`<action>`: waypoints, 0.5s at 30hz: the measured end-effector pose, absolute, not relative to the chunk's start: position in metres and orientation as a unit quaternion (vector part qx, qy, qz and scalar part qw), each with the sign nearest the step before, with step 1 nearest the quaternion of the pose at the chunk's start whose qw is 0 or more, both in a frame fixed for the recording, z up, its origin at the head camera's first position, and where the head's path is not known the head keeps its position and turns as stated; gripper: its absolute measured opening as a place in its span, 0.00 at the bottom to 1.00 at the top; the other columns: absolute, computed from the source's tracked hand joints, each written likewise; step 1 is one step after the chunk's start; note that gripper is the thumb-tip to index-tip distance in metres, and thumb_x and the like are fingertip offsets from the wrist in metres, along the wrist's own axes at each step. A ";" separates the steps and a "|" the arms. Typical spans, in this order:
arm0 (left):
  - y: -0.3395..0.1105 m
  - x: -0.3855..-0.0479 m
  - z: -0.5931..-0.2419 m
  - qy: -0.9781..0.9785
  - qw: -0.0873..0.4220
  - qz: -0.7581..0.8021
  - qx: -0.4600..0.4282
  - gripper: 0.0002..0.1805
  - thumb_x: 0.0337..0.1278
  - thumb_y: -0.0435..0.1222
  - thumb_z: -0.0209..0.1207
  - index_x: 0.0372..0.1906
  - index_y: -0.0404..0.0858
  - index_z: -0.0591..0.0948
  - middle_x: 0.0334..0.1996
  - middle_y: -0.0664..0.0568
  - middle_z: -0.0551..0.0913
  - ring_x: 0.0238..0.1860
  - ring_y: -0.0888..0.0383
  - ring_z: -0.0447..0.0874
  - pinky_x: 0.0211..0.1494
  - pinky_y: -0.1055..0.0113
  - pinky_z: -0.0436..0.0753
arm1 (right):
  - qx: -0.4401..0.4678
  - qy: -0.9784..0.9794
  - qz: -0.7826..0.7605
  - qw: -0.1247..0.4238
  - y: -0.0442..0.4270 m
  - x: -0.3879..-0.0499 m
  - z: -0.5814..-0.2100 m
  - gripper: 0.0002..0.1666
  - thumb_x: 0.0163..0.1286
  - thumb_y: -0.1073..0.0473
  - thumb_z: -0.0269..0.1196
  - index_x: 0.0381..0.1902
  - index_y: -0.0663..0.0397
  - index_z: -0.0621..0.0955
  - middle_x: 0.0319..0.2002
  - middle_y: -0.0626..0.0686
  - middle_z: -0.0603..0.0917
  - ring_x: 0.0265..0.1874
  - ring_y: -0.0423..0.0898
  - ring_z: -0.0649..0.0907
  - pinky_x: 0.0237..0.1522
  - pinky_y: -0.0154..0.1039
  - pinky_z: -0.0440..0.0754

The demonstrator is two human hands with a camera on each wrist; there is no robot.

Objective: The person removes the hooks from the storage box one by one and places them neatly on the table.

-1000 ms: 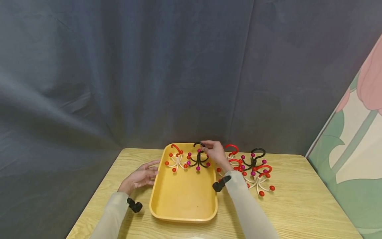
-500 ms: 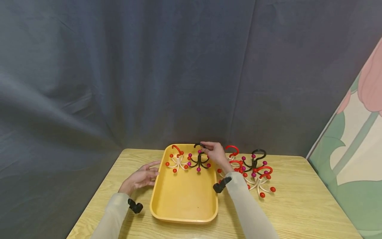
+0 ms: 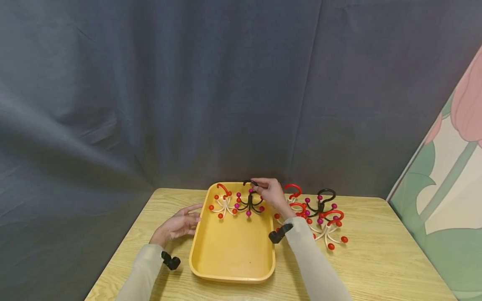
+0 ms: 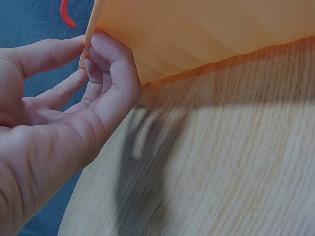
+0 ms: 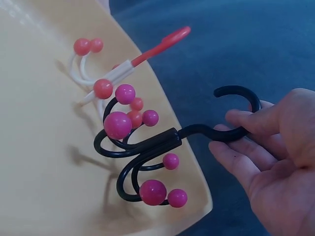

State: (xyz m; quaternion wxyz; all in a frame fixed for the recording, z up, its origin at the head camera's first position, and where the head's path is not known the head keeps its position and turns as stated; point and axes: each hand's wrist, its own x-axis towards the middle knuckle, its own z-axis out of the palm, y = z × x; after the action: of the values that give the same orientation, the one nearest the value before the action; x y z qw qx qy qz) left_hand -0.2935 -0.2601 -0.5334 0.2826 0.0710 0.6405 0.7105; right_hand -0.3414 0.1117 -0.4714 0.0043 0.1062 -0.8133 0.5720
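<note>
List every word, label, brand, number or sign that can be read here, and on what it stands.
No readable text: none shows on the yellow tray, the held black hanger, the red-and-white hanger beside it, the table or the curtain. The black wrist cameras are too small to tell.

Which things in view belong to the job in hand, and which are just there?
Likely part of the job:
black hook, held by the right hand
yellow tray, left hand on its rim
red and white hook, in the tray
hooks on the table, probably: they match

Apparently just there:
wooden table
curtain
flowered panel
</note>
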 end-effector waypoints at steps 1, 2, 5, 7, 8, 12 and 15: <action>-0.260 -0.294 -0.533 0.640 0.283 0.711 0.072 0.39 0.78 0.28 0.52 0.85 0.39 0.50 0.78 0.26 0.61 0.59 0.53 0.87 0.55 0.54 0.90 | 0.108 -0.812 0.574 0.006 0.112 -0.341 -0.469 0.21 0.75 0.67 0.64 0.63 0.54 0.86 0.56 0.64 0.89 0.51 0.60 0.90 0.29 0.31 0.74; -0.260 -0.294 -0.533 0.640 0.283 0.711 0.072 0.39 0.78 0.28 0.52 0.85 0.39 0.50 0.78 0.26 0.61 0.58 0.53 0.87 0.55 0.54 0.90 | 0.111 -0.812 0.573 0.007 0.112 -0.340 -0.466 0.20 0.75 0.67 0.64 0.63 0.54 0.86 0.55 0.63 0.90 0.51 0.60 0.90 0.29 0.31 0.74; -0.259 -0.294 -0.533 0.638 0.283 0.712 0.073 0.38 0.78 0.27 0.51 0.85 0.39 0.50 0.78 0.26 0.61 0.58 0.53 0.87 0.55 0.55 0.90 | 0.119 -0.813 0.570 0.011 0.113 -0.337 -0.456 0.21 0.75 0.67 0.64 0.63 0.53 0.86 0.54 0.61 0.91 0.50 0.61 0.90 0.29 0.30 0.74; -0.259 -0.295 -0.533 0.638 0.283 0.712 0.076 0.38 0.79 0.27 0.51 0.85 0.39 0.50 0.77 0.25 0.62 0.58 0.53 0.87 0.55 0.55 0.90 | 0.122 -0.813 0.569 0.011 0.114 -0.335 -0.449 0.21 0.75 0.66 0.64 0.64 0.52 0.85 0.54 0.61 0.91 0.51 0.61 0.90 0.27 0.31 0.73; -0.259 -0.295 -0.533 0.637 0.283 0.713 0.077 0.38 0.79 0.27 0.51 0.85 0.39 0.50 0.77 0.25 0.62 0.58 0.53 0.87 0.55 0.55 0.90 | 0.125 -0.813 0.568 0.010 0.115 -0.334 -0.446 0.21 0.75 0.66 0.64 0.64 0.52 0.85 0.54 0.61 0.91 0.53 0.61 0.90 0.27 0.32 0.73; -0.258 -0.296 -0.533 0.634 0.283 0.715 0.081 0.38 0.78 0.27 0.50 0.86 0.39 0.50 0.77 0.25 0.62 0.58 0.53 0.87 0.55 0.54 0.90 | 0.131 -0.812 0.569 0.009 0.118 -0.331 -0.435 0.21 0.76 0.66 0.63 0.65 0.52 0.84 0.56 0.60 0.90 0.55 0.60 0.89 0.38 0.39 0.87; -0.258 -0.297 -0.534 0.635 0.283 0.715 0.080 0.38 0.78 0.27 0.51 0.86 0.39 0.50 0.78 0.26 0.62 0.59 0.53 0.87 0.56 0.53 0.90 | 0.129 -0.812 0.570 0.004 0.121 -0.329 -0.427 0.22 0.76 0.66 0.63 0.65 0.51 0.84 0.57 0.59 0.90 0.56 0.59 0.89 0.52 0.49 0.90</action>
State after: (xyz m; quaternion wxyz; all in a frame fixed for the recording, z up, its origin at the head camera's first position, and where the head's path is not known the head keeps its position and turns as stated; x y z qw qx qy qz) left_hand -0.2967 -0.2578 -0.5341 0.2831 0.0795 0.6348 0.7145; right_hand -0.3287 0.1207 -0.4270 0.0040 0.1292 -0.8117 0.5696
